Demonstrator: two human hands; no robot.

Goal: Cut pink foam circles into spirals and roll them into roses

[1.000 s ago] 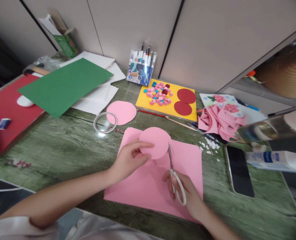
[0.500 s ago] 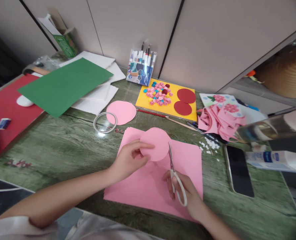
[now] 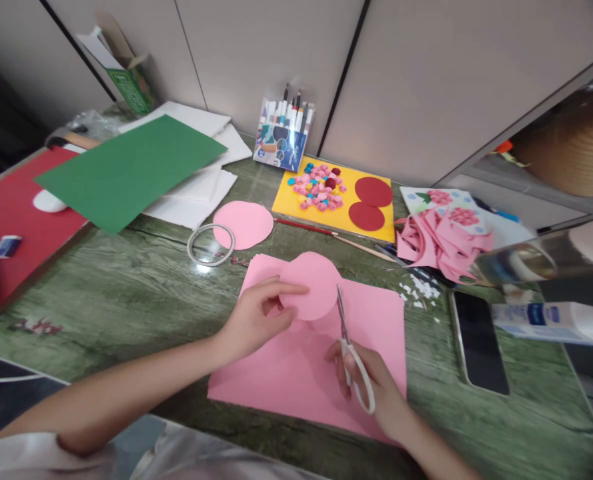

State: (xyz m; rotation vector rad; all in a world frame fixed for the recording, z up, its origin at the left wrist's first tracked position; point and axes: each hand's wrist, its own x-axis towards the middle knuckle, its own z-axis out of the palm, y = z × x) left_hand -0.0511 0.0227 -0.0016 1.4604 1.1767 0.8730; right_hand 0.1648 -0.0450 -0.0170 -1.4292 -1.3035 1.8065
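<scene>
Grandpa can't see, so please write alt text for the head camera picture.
The left hand holds a pink paper circle while the right hand holds scissors beside its edge, above pink sheets on a green table. Behind, small balls and red circles lie on a yellow sheet.

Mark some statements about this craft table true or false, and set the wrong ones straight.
1. The left hand holds a pink paper circle. True.
2. The white-handled scissors lie loose on the table, out of either hand. False: the right hand holds them.
3. Two dark red circles lie on the yellow sheet. True.
4. The small coloured balls are spread over the green sheet. False: they are on the yellow sheet, next to the dark red circles.
5. The grey ring partly overlaps a loose pink cutout. True.
6. The phone is at the far left of the picture. False: it lies toward the right, its dark screen up.
</scene>
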